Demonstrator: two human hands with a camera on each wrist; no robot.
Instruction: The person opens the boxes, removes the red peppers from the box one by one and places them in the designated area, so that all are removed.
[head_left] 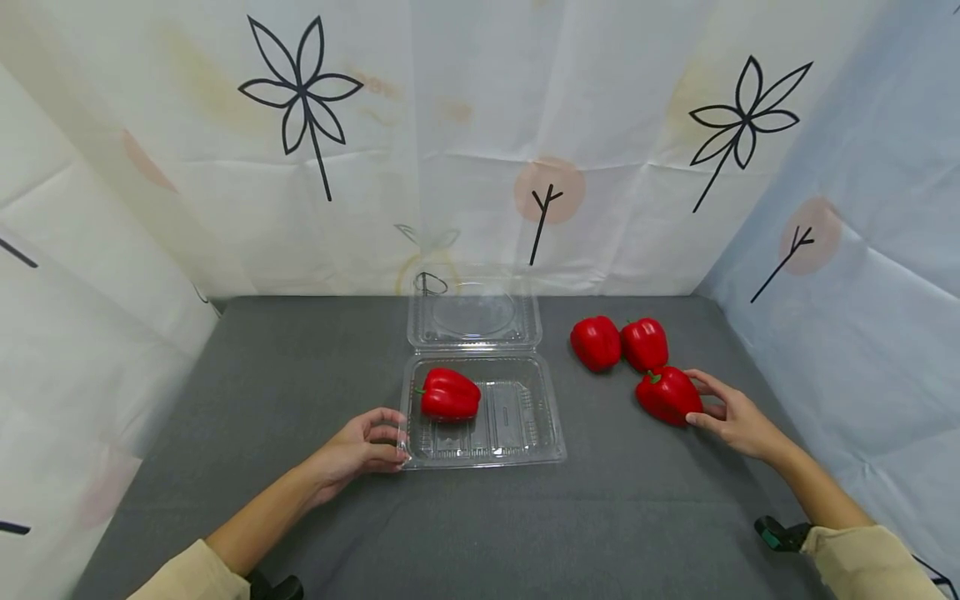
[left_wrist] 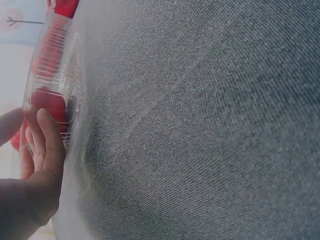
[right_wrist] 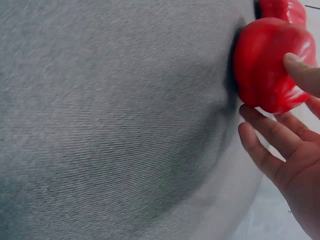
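My left hand point(head_left: 360, 454) is at the left edge of a clear plastic clamshell container point(head_left: 517, 460), its thumb and fingertips at the rim. In the left wrist view, the container's ribbed wall point(left_wrist: 47, 65) rises just beyond the fingers. Inside the tray, toward its left, a red bell pepper point(head_left: 450, 395) lies on its side. At the right, my right hand point(head_left: 738, 421) holds the near end of another red bell pepper point(head_left: 669, 397) between thumb and fingers. This pepper point(right_wrist: 270, 65) sits low against the cloth in the right wrist view.
Two more red bell peppers point(head_left: 596, 343) point(head_left: 645, 344) sit side by side just behind the held one. The container's transparent lid point(head_left: 474, 321) stands raised at the back. Grey cloth point(head_left: 315, 358) covers the table, with patterned fabric walls point(head_left: 465, 100) behind and at both sides.
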